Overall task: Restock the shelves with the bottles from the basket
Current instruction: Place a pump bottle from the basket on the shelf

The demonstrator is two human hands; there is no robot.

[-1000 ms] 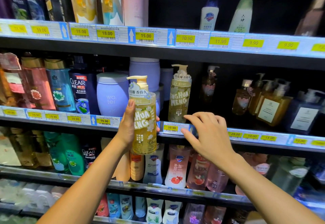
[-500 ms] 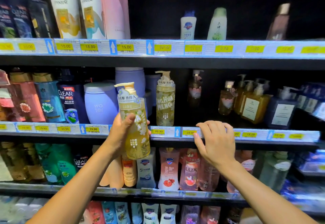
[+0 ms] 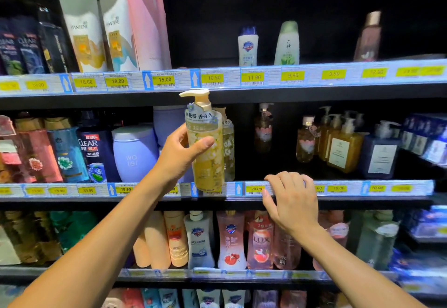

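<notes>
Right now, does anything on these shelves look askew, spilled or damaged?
Nothing stands out: no spill or damage shows. The yellow pump bottle tilts slightly only because the left hand holds it.

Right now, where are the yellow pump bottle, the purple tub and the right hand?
yellow pump bottle (image 3: 209, 170): head view, lower label.
purple tub (image 3: 134, 154): head view, front wall.
right hand (image 3: 294, 201): head view, its back, gripping shelf edge (image 3: 353, 188).

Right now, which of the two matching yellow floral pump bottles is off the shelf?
The nearer bottle, gripped by the left hand in front of the middle shelf; its twin stands on that shelf behind it.
</notes>
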